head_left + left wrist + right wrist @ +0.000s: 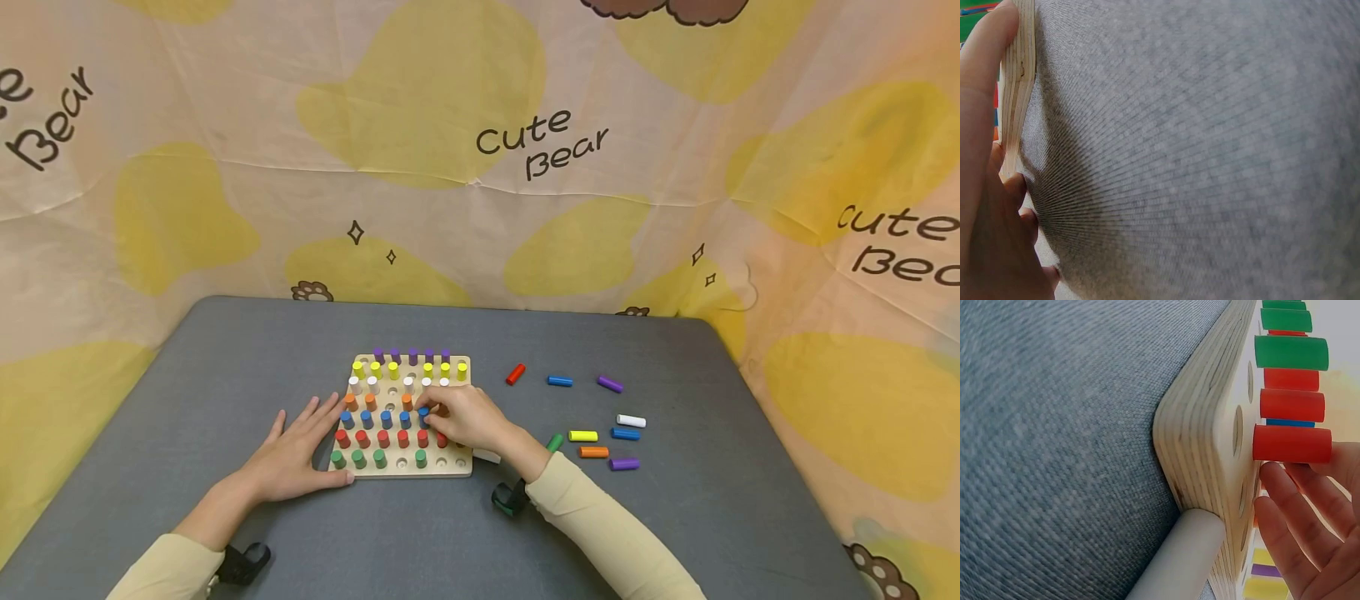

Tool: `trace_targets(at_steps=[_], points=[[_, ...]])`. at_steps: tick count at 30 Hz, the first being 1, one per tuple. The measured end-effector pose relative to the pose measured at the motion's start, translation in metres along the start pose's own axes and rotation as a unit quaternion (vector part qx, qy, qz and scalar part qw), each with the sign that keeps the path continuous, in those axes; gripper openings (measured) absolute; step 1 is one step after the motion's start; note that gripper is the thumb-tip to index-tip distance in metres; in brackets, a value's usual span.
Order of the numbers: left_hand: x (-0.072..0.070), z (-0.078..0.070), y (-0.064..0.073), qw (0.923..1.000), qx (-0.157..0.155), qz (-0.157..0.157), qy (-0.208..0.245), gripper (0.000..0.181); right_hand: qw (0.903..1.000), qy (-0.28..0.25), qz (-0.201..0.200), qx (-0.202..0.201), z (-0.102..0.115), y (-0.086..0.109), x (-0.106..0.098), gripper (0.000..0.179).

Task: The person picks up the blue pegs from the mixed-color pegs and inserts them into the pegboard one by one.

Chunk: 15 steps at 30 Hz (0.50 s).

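Observation:
A wooden pegboard (pixel 444 472) lies on the table, filled with rows of coloured pegs: purple at the back, then yellow, white, orange, blue, red and green in front. My right hand (pixel 472 415) pinches a blue peg (pixel 423 412) at the right end of the blue row. In the right wrist view, its fingers are close to a standing red peg (pixel 1291 444), and the pinched peg is hidden. Along the board's left side rests my left hand (pixel 295 458), fingers straight and spread, with the thumb at the front left corner.
Loose pegs lie right of the board, among them a red peg (pixel 515 374), a yellow peg (pixel 582 436) and an orange peg (pixel 593 452). A white peg (pixel 487 455) lies against the board's right edge. A green peg (pixel 555 442) is beside my right wrist. Patterned cloth hangs behind the table.

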<state>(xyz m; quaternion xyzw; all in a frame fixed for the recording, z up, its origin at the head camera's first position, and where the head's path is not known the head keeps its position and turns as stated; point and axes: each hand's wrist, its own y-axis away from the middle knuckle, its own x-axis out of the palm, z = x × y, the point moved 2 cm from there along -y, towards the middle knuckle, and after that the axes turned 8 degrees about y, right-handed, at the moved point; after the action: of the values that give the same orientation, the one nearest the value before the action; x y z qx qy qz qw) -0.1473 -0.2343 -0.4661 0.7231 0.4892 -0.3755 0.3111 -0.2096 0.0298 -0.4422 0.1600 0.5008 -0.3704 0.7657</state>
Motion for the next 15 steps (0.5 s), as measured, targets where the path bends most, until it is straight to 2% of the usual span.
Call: trace_targets(at_steps=[15], points=[[0.0000, 0.0009, -0.0007, 1.0000, -0.005, 0.004, -0.003, 0.108, 0.9999, 0.011, 0.004, 0.006, 0.0001, 0.0005, -0.0003, 0.015]])
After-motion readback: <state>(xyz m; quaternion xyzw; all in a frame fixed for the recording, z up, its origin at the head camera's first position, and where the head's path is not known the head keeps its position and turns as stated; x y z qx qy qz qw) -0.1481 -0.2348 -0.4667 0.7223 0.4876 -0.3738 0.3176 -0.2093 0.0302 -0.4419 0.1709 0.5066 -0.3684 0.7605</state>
